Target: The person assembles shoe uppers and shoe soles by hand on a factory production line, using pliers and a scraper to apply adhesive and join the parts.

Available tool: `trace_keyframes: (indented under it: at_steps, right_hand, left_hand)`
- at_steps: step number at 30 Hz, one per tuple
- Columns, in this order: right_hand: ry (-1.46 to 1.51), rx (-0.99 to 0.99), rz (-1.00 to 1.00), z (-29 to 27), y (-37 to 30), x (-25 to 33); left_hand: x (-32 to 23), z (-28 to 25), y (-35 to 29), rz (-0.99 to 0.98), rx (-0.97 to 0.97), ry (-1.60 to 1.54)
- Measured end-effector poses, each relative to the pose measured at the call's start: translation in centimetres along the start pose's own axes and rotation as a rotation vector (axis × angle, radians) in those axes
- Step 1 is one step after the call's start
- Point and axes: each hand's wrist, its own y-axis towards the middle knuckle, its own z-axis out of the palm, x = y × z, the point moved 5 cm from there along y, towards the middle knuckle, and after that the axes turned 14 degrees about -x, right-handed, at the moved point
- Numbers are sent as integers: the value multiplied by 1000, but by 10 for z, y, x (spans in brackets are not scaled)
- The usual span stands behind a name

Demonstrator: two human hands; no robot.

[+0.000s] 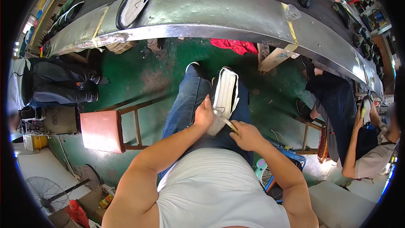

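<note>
A shoe [226, 88] with a white bottom and dark edge lies bottom up across my lap, its toe pointing away from me. My left hand [205, 113] is closed around its near left side, the fingers partly hidden. In my right hand [248, 136] is a slim hand tool [225, 119] with a metal head and a yellowish handle. The tool's head touches or hovers over the near part of the shoe; I cannot tell which. A pale piece of material [217, 127] shows below the tool.
A metal-edged bench [219, 12] crosses ahead, bearing another white-bottomed shoe [136, 4] and a clear plastic cup [292, 12]. A pink-topped stool [101, 131] stands left. One person [59, 80] is at the left; another [371, 143] sits at the right holding a shoe. Red cloth [236, 46] lies under the bench.
</note>
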Motion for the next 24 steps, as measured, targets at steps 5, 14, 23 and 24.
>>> trace_keyframes:
  at_steps: [5, 14, 23, 24]
  right_hand:
    - [-201, -154, -138, -37, 23, -1]
    - [-91, -271, -4, -19, 45, -50]
    - [345, -432, 2, -59, 86, -28]
    - [304, -369, 32, -51, 89, -31]
  left_hand:
    - [-27, -8, -11, 237, 10, 285]
    - [-66, -5, -22, 668, 238, 499]
    - [-77, -3, -4, 483, 446, 722]
    - [-81, -2, -6, 484, 446, 719]
